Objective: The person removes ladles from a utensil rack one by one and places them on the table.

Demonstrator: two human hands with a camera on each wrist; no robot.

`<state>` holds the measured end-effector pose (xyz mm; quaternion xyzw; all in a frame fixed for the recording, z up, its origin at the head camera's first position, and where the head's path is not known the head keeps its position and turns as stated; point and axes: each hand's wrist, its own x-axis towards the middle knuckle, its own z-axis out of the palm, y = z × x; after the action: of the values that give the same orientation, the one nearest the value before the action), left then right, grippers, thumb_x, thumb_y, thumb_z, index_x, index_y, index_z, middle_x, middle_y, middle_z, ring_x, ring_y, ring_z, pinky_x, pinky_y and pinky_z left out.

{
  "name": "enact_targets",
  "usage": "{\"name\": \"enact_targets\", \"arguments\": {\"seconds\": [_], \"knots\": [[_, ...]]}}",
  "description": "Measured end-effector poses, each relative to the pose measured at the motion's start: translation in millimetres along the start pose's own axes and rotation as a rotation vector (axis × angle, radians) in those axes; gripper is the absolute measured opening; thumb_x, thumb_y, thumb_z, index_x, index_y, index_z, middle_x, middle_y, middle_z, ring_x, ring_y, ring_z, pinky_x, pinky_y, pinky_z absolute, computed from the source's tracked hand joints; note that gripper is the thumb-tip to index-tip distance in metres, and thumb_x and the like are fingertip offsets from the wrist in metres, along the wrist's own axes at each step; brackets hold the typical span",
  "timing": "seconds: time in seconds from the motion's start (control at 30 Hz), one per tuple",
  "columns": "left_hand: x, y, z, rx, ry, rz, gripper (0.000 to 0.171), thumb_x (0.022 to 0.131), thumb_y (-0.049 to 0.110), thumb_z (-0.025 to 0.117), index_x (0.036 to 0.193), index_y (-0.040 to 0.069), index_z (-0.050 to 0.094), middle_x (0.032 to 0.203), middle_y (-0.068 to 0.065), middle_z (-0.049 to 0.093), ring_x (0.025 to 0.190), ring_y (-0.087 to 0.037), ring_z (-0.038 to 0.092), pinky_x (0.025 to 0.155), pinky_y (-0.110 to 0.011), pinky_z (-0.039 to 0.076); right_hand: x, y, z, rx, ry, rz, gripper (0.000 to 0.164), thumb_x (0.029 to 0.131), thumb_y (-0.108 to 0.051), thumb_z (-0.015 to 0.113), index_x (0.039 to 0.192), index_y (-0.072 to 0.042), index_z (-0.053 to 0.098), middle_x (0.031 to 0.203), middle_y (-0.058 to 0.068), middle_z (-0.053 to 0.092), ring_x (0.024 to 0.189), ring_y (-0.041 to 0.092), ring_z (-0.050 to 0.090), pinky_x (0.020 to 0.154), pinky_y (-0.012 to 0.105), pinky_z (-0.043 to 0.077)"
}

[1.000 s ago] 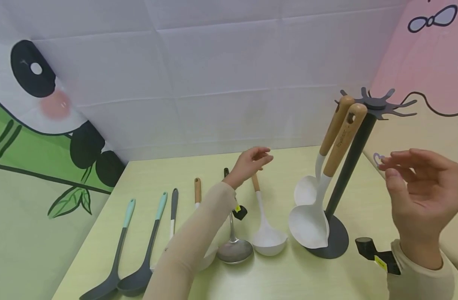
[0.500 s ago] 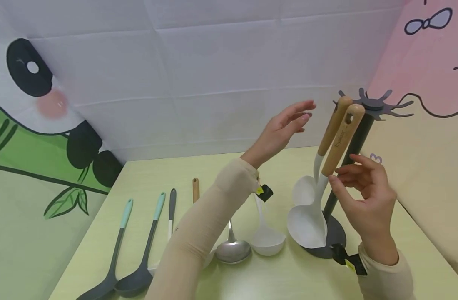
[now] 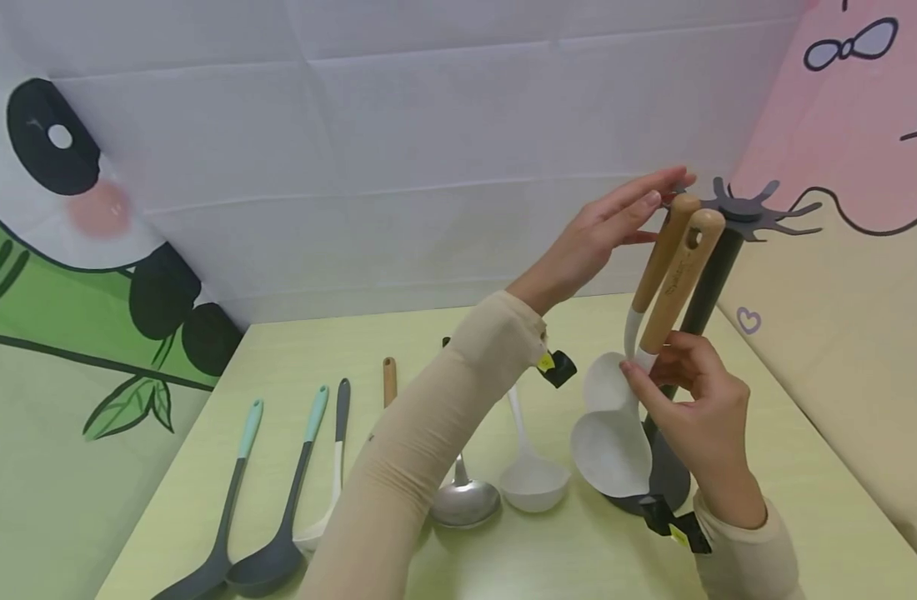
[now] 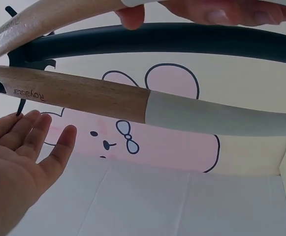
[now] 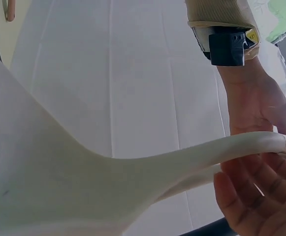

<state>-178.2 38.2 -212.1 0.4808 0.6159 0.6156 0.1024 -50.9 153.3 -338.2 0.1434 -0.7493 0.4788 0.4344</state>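
Two white ladles with wooden handles hang from a dark utensil stand (image 3: pixel 709 283). My right hand (image 3: pixel 702 408) is at the neck of the front ladle (image 3: pixel 608 458), thumb in front and fingers behind, just below the wood; the right wrist view shows those fingers under the white neck (image 5: pixel 211 152). My left hand (image 3: pixel 604 233) is raised, fingers extended, beside the top of the rear ladle's handle (image 3: pixel 657 258). In the left wrist view the left palm (image 4: pixel 15 162) faces up near the wooden end, holding nothing. The rear ladle's bowl (image 3: pixel 604 383) is partly hidden behind the front one.
On the pale table (image 3: pixel 563 558) lie a steel ladle (image 3: pixel 466 504), a white ladle (image 3: pixel 533 483), two dark utensils with mint handles (image 3: pixel 278 550) and a grey-handled one (image 3: pixel 342 412). My left sleeve covers part of the row. A white cloth (image 3: pixel 428 167) hangs behind.
My left hand has moved up and right from above the table to the stand. My right hand has come in from the right to the front ladle's neck. The hanging ladles look unmoved.
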Motion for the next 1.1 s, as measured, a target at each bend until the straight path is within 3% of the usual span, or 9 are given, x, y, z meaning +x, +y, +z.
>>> {"name": "enact_targets", "arguments": {"seconds": [0.23, 0.47, 0.67, 0.83, 1.0, 1.1], "knots": [[5.4, -0.3, 2.6, -0.064, 0.006, -0.028, 0.043, 0.107, 0.008, 0.04, 0.149, 0.006, 0.043, 0.146, -0.003, 0.051, 0.119, 0.004, 0.051, 0.096, -0.021, 0.047, -1.1, 2.5, 2.8, -0.001, 0.003, -0.004, 0.034, 0.069, 0.021, 0.076, 0.099, 0.014, 0.063, 0.085, -0.018, 0.067, 0.069, -0.005, 0.063, 0.065, 0.009, 0.051], [5.6, -2.7, 2.1, -0.209, -0.026, 0.046, 0.04, 0.105, 0.001, 0.039, 0.144, -0.008, 0.043, 0.144, -0.022, 0.047, 0.116, -0.005, 0.055, 0.097, -0.028, 0.048, -3.7, 9.7, 4.2, -0.021, 0.035, -0.016, 0.034, 0.068, 0.022, 0.076, 0.099, 0.013, 0.065, 0.082, -0.009, 0.069, 0.069, -0.008, 0.062, 0.066, 0.007, 0.05], [5.2, -2.1, 3.2, -0.33, -0.05, 0.038, 0.04, 0.105, -0.003, 0.035, 0.144, -0.012, 0.038, 0.143, -0.031, 0.042, 0.114, -0.007, 0.055, 0.098, -0.03, 0.048, -3.7, 7.5, 3.6, -0.056, 0.026, -0.031, 0.034, 0.069, 0.022, 0.076, 0.099, 0.013, 0.065, 0.083, -0.007, 0.07, 0.071, -0.01, 0.062, 0.066, 0.007, 0.05], [4.1, -0.1, 3.2, -0.347, -0.054, 0.03, 0.04, 0.105, -0.004, 0.036, 0.144, -0.012, 0.037, 0.141, -0.033, 0.043, 0.113, -0.007, 0.056, 0.098, -0.03, 0.048, -3.4, 5.3, 2.9, -0.07, 0.02, -0.04, 0.032, 0.069, 0.021, 0.076, 0.097, 0.012, 0.065, 0.084, -0.014, 0.068, 0.07, -0.011, 0.062, 0.065, 0.007, 0.05], [2.3, 0.7, 3.4, -0.336, -0.048, 0.025, 0.04, 0.105, -0.004, 0.036, 0.144, -0.012, 0.038, 0.14, -0.032, 0.044, 0.113, -0.008, 0.056, 0.099, -0.029, 0.047, -4.4, 6.5, 2.3, -0.066, 0.026, -0.052, 0.031, 0.069, 0.021, 0.076, 0.096, 0.011, 0.066, 0.081, -0.005, 0.071, 0.07, -0.01, 0.062, 0.065, 0.007, 0.05], [0.9, 0.8, 2.5, -0.309, -0.036, 0.026, 0.04, 0.105, -0.003, 0.038, 0.144, -0.011, 0.039, 0.14, -0.031, 0.045, 0.114, -0.008, 0.056, 0.1, -0.028, 0.047, -4.3, 5.9, 1.4, -0.076, 0.017, -0.054, 0.03, 0.069, 0.021, 0.075, 0.096, 0.012, 0.065, 0.082, -0.014, 0.068, 0.071, -0.012, 0.062, 0.065, 0.007, 0.05]]}}
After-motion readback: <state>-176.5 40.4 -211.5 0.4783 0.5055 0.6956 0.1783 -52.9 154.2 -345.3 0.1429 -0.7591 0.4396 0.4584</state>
